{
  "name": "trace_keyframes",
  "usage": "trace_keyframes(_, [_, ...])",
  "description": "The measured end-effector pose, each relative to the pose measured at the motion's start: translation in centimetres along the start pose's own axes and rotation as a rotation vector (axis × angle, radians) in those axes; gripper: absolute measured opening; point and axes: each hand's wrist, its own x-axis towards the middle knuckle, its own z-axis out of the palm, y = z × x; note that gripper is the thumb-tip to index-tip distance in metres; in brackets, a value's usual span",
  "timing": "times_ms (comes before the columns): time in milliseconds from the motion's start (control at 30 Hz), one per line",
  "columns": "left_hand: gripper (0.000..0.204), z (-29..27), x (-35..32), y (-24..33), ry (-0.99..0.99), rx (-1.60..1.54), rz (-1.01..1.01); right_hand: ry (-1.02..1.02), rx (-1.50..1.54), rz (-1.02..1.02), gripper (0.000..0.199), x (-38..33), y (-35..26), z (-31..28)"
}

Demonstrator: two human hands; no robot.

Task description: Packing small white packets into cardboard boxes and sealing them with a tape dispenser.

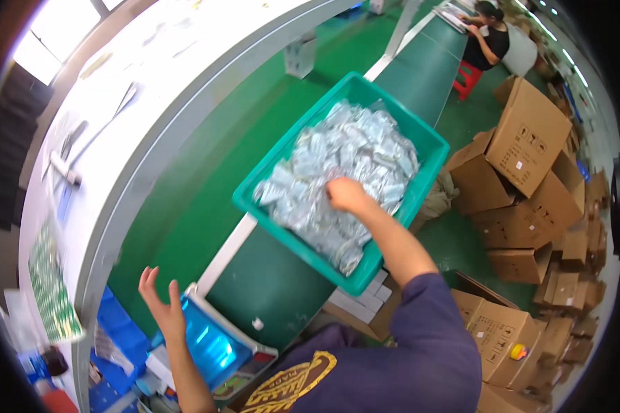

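Note:
A green plastic bin point(289, 244) rests on a green worktop in front of me, heaped with clear plastic packets point(355, 148). Whatever the packets contain is too small to make out. My right hand point(348, 195) reaches into the heap, its fingers closed on a clear plastic packet; the fingertips are partly hidden among the others. Away from the bin, my left hand point(164, 303) is raised with fingers apart and nothing in them. Just to its right lies a box-like object with a shiny blue face point(217, 344).
Open cardboard boxes point(530, 148) pile up along the right side. A curved white counter point(155, 120) runs along the left, with loose items on it. Beneath the bin, the green worktop point(272, 282) extends toward a seated person point(488, 41) at the far end.

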Motion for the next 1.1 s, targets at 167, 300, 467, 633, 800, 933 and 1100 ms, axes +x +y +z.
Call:
trace_keyframes(167, [0.041,11.3,15.6,9.1,-0.185,-0.268,0.234,0.362,0.624,0.114,0.039,-1.7,0.6,-6.9])
trace_keyframes(300, [0.066,25.6,29.7,13.4,-0.337,-0.650,0.105,0.432,0.471,0.052,0.029,-0.8,1.5,-4.5])
trace_keyframes(467, [0.126,40.7,41.2,20.6,-0.220,-0.467,0.103,0.438,0.538,-0.074,0.019,-2.3,0.2,-5.3])
trace_keyframes(633, [0.122,47.9,48.4,22.3,-0.012,-0.443,0.112,0.305,0.437,-0.109,0.015,-1.7,0.2,-5.3])
trace_keyframes(800, [0.090,51.4,51.0,22.6,-0.133,-0.670,0.158,0.339,0.478,-0.096,0.017,-2.1,0.9,-6.7])
trace_keyframes(933, [0.063,48.2,46.4,20.9,-0.232,-0.610,0.462,0.494,0.668,-0.195,0.019,-2.0,1.4,-7.7])
trace_keyframes(1100, [0.071,32.8,34.5,16.6,-0.025,-0.263,0.649,0.517,0.776,-0.107,0.025,-1.7,2.1,-6.5])
